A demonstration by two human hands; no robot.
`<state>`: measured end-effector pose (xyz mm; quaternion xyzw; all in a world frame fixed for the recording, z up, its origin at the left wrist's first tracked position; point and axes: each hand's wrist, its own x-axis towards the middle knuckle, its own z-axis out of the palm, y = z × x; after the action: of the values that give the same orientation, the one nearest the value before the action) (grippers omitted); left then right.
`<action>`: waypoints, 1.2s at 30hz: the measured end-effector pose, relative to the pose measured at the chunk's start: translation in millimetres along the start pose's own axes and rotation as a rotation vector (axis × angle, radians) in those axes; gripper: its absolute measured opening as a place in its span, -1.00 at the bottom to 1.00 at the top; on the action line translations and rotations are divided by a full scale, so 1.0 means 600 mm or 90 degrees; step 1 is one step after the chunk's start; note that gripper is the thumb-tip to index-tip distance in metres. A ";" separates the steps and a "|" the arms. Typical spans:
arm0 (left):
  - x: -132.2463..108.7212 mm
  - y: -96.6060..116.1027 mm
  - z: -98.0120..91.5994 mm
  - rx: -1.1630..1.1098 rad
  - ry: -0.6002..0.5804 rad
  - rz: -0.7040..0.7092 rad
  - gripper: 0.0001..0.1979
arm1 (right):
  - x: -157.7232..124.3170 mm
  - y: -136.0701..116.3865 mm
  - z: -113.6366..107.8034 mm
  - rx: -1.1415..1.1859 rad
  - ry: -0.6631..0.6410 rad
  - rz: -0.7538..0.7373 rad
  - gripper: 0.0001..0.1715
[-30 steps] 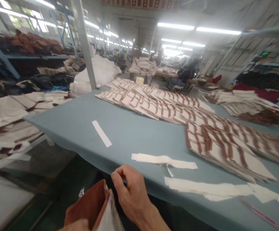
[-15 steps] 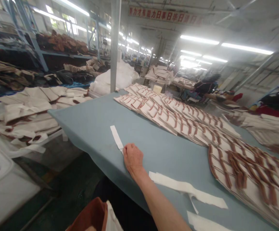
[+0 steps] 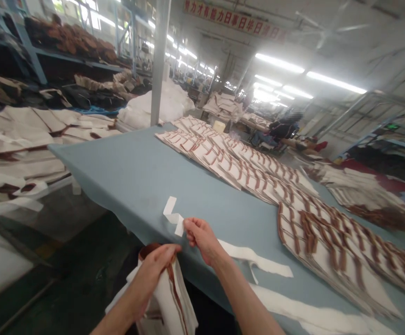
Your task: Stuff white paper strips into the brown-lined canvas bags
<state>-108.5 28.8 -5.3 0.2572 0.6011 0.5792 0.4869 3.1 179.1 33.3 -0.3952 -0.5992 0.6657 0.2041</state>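
Observation:
My right hand (image 3: pixel 199 235) pinches one end of a short white strip (image 3: pixel 171 211) just above the blue-green table cover. The strip bends in a zigzag, and its far end reaches toward the table. My left hand (image 3: pixel 153 267) is closed around a folded bundle of cream fabric pieces with brown edging (image 3: pixel 174 298), held upright at the table's near edge. Its thumb and fingers meet at the bundle's top. Behind my right forearm, a longer white strip (image 3: pixel 258 260) lies on the cover, with another wide white strip (image 3: pixel 286 302) nearer to me.
Overlapping rows of cream pieces with brown edging (image 3: pixel 244 170) run along the table's (image 3: pixel 108 163) far side. At left, more cream pieces (image 3: pixel 24 130) fill a white bin. A metal post (image 3: pixel 157 70) rises at the far corner. Someone (image 3: pixel 282 130) sits in the background.
My left hand has come into view with the bundle, which has risen. My right hand has drawn the strip's end nearer, and the strip has gone from straight to bent. The view has shifted.

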 end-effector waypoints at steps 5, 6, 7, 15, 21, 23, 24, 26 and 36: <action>0.015 0.013 0.017 -0.186 -0.033 -0.149 -0.58 | -0.053 -0.007 -0.013 0.105 -0.049 0.016 -0.35; 0.013 0.015 0.018 -0.217 -0.057 -0.181 -0.60 | -0.068 -0.007 -0.015 0.118 -0.068 0.024 -0.34; 0.011 0.017 0.019 -0.244 -0.081 -0.212 -0.60 | -0.085 -0.006 -0.017 0.129 -0.090 0.034 -0.33; -0.047 0.025 0.052 -0.359 -0.176 -0.262 -0.52 | -0.234 0.022 -0.056 0.181 -0.185 0.118 -0.26; -0.111 0.045 0.051 -0.208 -0.165 -0.158 -0.72 | -0.297 0.058 -0.076 0.171 -0.122 0.096 -0.29; -0.127 0.058 0.048 -0.046 -0.192 -0.050 -0.72 | -0.309 0.069 -0.076 0.172 -0.091 0.083 -0.33; -0.133 0.065 0.047 0.033 -0.221 0.010 -0.70 | -0.313 0.075 -0.075 0.181 -0.080 0.081 -0.34; -0.140 0.080 0.047 0.146 -0.286 0.102 -0.65 | -0.321 0.090 -0.075 0.213 -0.065 0.084 -0.32; -0.155 0.135 0.080 0.352 -0.406 0.207 -0.73 | -0.345 0.135 -0.086 0.118 0.038 0.074 -0.12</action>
<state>-50.1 -14.7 105.2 0.6342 0.5053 0.3574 0.4634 184.3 41.5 15.6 -0.4283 -0.5045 0.7171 0.2185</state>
